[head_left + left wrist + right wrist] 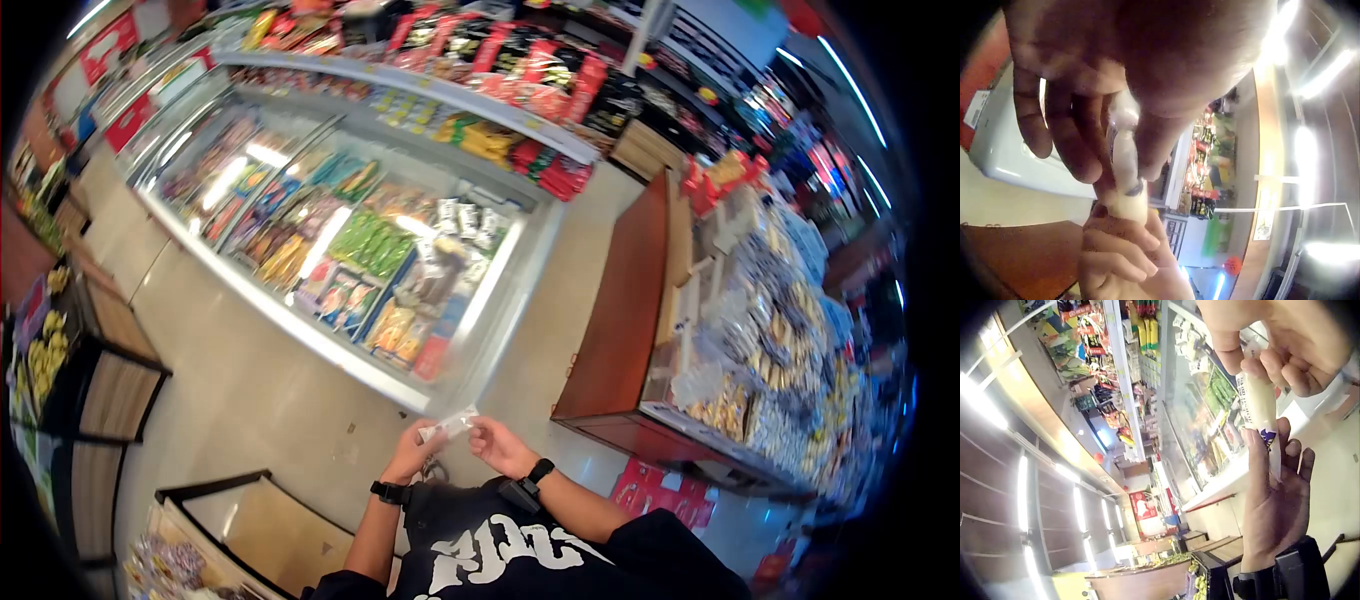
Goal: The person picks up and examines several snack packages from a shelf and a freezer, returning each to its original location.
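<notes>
I hold a small white packet [450, 424] between both hands in front of my chest. My left hand [415, 447] pinches one end of it and my right hand [497, 443] pinches the other. In the left wrist view the left hand [1104, 112] closes its fingers round the packet [1124, 156], and the right hand [1122, 256] grips it from below. In the right wrist view the right hand [1272, 344] pinches the top of the packet [1259, 406], which has dark blue print, while the left hand [1272, 500] holds its lower part.
A long chest freezer [480, 300] with glass lids, full of coloured packs, stands straight ahead. Snack shelves [470, 60] run behind it. A wooden display stand [620, 310] piled with bagged goods is on the right. Wooden crates [250, 520] sit at lower left.
</notes>
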